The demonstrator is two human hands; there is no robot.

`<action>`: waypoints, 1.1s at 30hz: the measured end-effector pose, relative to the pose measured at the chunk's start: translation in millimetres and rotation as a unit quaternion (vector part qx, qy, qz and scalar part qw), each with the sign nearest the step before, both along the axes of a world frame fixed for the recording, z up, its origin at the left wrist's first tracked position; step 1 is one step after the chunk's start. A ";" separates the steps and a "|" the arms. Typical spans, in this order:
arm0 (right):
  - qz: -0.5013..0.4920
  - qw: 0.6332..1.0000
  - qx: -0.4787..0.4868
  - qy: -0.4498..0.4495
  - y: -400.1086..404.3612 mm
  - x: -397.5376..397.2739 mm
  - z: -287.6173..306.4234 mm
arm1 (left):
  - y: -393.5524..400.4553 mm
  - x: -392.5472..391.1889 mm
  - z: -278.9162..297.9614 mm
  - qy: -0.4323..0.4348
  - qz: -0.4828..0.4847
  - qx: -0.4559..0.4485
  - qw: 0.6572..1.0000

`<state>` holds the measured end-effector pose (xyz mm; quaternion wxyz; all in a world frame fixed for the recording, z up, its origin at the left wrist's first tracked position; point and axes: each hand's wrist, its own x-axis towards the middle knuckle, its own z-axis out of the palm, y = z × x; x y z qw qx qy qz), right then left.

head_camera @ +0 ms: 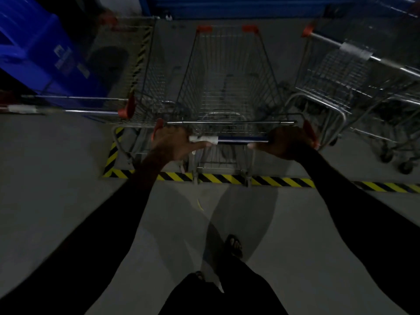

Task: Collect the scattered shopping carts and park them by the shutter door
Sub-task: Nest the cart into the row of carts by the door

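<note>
Three wire shopping carts are standing side by side in dim light near a blue shutter door (250, 5) at the far edge. Far left, a glossy blue plastic bin (45, 57) is sitting behind the left cart (136, 71), whose thin steel mesh and red end caps are only partly showing. Yellow-and-black hazard tape (281, 181) is running in a striped line across the smooth grey concrete floor (56, 160). The person's left hand (175, 143) is curling round the handle (241, 139) of the middle cart (227, 76), just beside a band of white tape on the blue bar. That cart's tapering mesh basket is pointing toward the shutter. The right hand (288, 142) is gripping the same bar near its red end cap. Right of it, a third cart (341, 73) is sitting angled, its tubular chrome frame curving down to small wheels.
</note>
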<state>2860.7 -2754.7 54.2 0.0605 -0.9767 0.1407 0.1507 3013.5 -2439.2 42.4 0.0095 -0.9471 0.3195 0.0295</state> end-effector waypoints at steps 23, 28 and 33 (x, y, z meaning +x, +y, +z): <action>0.020 0.999 -0.044 -0.001 -29.0 97.0 -2.8 | -33.0 81.4 18.5 0.026 0.008 -0.008 1.000; 0.032 0.999 -0.023 -0.034 -29.0 90.1 -14.6 | -25.5 80.0 4.2 0.006 0.006 -0.018 1.000; 0.020 0.998 -0.001 -0.057 -32.9 89.4 -20.9 | -26.6 82.2 4.4 0.027 0.007 -0.025 0.999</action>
